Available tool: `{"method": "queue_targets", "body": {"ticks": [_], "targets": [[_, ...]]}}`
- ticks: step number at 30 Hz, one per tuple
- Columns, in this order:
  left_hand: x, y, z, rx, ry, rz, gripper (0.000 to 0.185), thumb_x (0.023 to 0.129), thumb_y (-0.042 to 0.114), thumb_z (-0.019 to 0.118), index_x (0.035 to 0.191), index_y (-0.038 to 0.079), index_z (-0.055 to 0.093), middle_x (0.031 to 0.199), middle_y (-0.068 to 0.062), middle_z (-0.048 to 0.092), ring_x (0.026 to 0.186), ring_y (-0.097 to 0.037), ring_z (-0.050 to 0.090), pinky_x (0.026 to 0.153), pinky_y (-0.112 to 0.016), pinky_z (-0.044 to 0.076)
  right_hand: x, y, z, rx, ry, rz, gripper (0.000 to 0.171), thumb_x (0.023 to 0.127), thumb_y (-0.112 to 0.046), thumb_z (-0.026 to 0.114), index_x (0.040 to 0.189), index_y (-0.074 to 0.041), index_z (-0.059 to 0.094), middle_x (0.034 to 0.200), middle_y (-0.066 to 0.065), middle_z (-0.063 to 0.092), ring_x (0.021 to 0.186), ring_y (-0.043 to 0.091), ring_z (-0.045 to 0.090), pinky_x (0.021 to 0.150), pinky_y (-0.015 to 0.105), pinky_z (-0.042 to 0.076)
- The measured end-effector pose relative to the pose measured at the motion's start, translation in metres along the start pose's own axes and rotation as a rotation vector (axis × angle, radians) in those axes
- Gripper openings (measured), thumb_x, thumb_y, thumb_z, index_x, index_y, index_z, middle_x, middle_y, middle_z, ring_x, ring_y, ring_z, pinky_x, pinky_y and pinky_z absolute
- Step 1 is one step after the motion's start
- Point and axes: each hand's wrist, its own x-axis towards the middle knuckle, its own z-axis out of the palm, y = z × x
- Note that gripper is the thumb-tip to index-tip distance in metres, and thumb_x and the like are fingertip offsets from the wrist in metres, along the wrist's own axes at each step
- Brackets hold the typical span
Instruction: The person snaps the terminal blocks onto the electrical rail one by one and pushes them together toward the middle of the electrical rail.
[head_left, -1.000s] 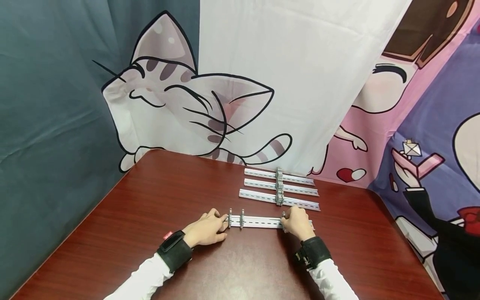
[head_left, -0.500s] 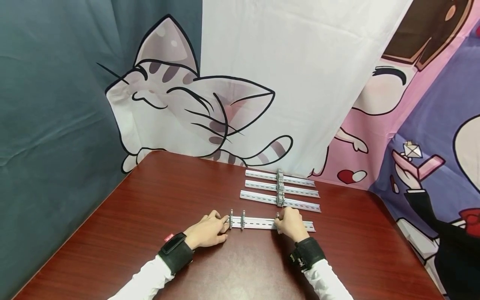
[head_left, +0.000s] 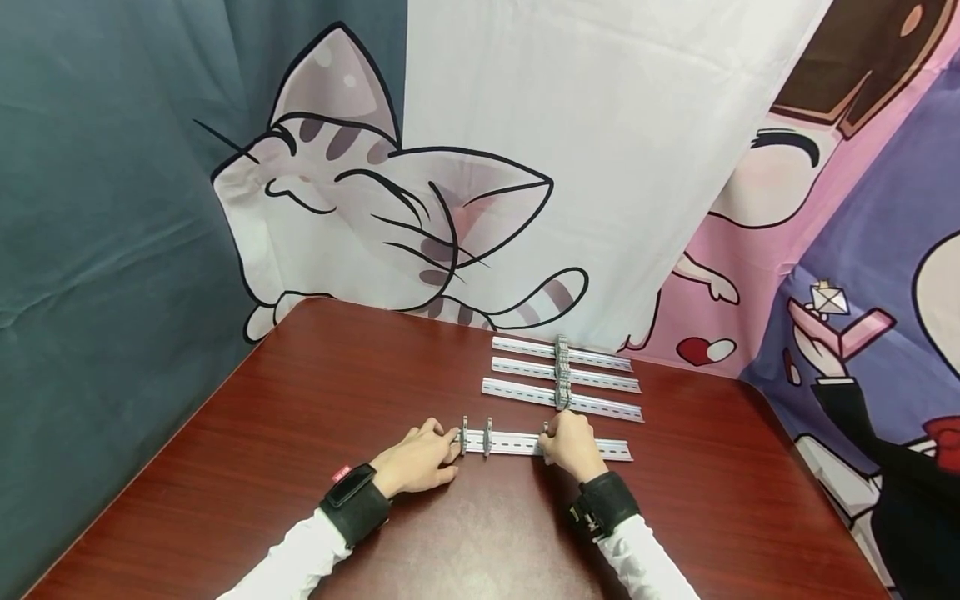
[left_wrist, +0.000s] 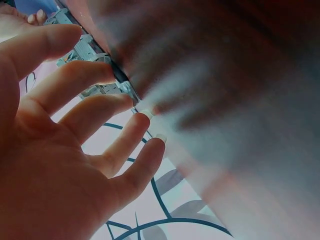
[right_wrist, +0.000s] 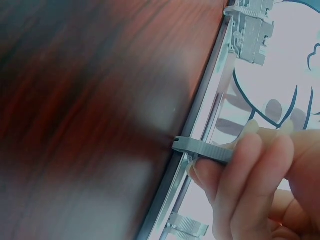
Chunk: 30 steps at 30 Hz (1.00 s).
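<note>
A slotted metal rail [head_left: 517, 446] lies crosswise on the dark red table [head_left: 315, 400] in front of me. Two small grey clips [head_left: 476, 435] stand on its left part. My left hand [head_left: 423, 457] rests flat at the rail's left end, its straight fingertips [left_wrist: 145, 114] touching the rail [left_wrist: 122, 80] by the end clip. My right hand [head_left: 570, 446] pinches a third grey clip [head_left: 545, 432] seated on the rail near its middle. In the right wrist view the fingers [right_wrist: 245, 165] hold that clip [right_wrist: 200, 148] on the rail's edge [right_wrist: 200, 95].
Three more rails [head_left: 562, 371] lie parallel behind, each with a clump of grey clips [head_left: 561, 375] at its middle. Printed cartoon curtains [head_left: 480, 167] hang close behind the table's rounded far edge. Bare tabletop lies to the left and near me.
My right hand has slid the pinched clip leftward along the near rail, closer to the two left clips. My left hand has stayed at the rail's left end.
</note>
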Motion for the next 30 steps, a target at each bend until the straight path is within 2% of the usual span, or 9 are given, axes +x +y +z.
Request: {"method": "queue_targets", "body": {"ticks": [5,10,12,14,17,19,23,26,30], "targets": [[-0.001,0.000,0.000,-0.009,0.010,-0.005,0.014,0.089,0.020,0.064,0.081,0.010,0.068,0.135,-0.025,0.055,0.108,-0.030,0.048,0.082,-0.040,0.040,-0.001,-0.006,-0.002,0.018,0.012,-0.042,0.030,0.067,-0.001,0.062,0.041,-0.013,0.054,0.035,-0.007,0.052,0.034,0.003,0.048,0.047,0.028,0.045],[-0.002,0.001,0.000,-0.014,0.022,-0.016,0.016,0.088,0.020,0.065,0.074,0.011,0.066,0.135,-0.026,0.055,0.107,-0.030,0.048,0.082,-0.041,0.040,0.002,-0.009,-0.001,-0.012,-0.024,0.012,0.031,0.069,-0.001,0.064,0.042,-0.013,0.055,0.037,-0.005,0.054,0.035,0.003,0.049,0.050,0.030,0.047],[-0.002,0.002,-0.001,-0.007,0.025,-0.017,0.016,0.088,0.019,0.065,0.075,0.011,0.066,0.134,-0.025,0.056,0.106,-0.029,0.048,0.081,-0.040,0.040,0.001,-0.010,-0.001,-0.039,-0.038,0.037,0.033,0.072,-0.002,0.065,0.042,-0.012,0.055,0.038,-0.004,0.054,0.036,0.005,0.051,0.051,0.030,0.048],[-0.003,0.003,-0.001,0.006,0.025,-0.012,0.015,0.088,0.019,0.065,0.075,0.011,0.065,0.134,-0.024,0.057,0.105,-0.029,0.048,0.080,-0.039,0.040,0.000,-0.014,-0.002,-0.100,-0.019,0.069,0.038,0.077,-0.009,0.069,0.043,-0.013,0.051,0.040,-0.004,0.052,0.038,0.009,0.051,0.047,0.031,0.045],[-0.006,0.004,-0.001,0.026,0.021,-0.008,0.014,0.088,0.018,0.064,0.077,0.011,0.065,0.134,-0.022,0.057,0.103,-0.028,0.049,0.078,-0.038,0.040,-0.004,-0.027,-0.004,-0.201,0.052,0.095,0.044,0.083,-0.022,0.072,0.049,-0.012,0.046,0.047,0.001,0.052,0.043,0.021,0.056,0.043,0.036,0.043],[-0.007,0.004,-0.001,0.034,0.027,-0.008,0.015,0.088,0.018,0.065,0.074,0.011,0.064,0.133,-0.023,0.058,0.102,-0.028,0.049,0.077,-0.037,0.040,-0.005,-0.039,-0.003,-0.226,0.090,0.086,0.043,0.084,-0.030,0.071,0.055,-0.012,0.045,0.054,0.005,0.052,0.049,0.027,0.056,0.041,0.039,0.041],[-0.007,0.004,-0.002,0.068,0.040,-0.015,0.016,0.087,0.019,0.065,0.073,0.011,0.063,0.131,-0.020,0.060,0.100,-0.026,0.049,0.076,-0.036,0.040,-0.001,-0.065,0.009,-0.144,0.040,0.029,0.042,0.087,-0.035,0.067,0.058,-0.014,0.047,0.055,0.003,0.052,0.051,0.025,0.056,0.041,0.036,0.038],[-0.005,0.005,-0.002,0.087,0.036,-0.015,0.018,0.088,0.020,0.065,0.071,0.012,0.063,0.131,-0.018,0.061,0.101,-0.025,0.049,0.075,-0.035,0.041,0.000,-0.079,0.022,-0.142,0.013,0.019,0.047,0.084,-0.034,0.070,0.051,-0.016,0.043,0.051,0.001,0.050,0.047,0.022,0.053,0.039,0.034,0.035],[-0.005,0.008,0.000,0.110,0.032,-0.011,0.019,0.088,0.021,0.064,0.071,0.013,0.062,0.129,-0.017,0.062,0.099,-0.024,0.049,0.073,-0.034,0.041,-0.002,-0.088,0.036,-0.217,0.045,0.040,0.045,0.073,-0.025,0.076,0.048,-0.017,0.041,0.052,0.006,0.056,0.048,0.026,0.058,0.039,0.037,0.038]]}}
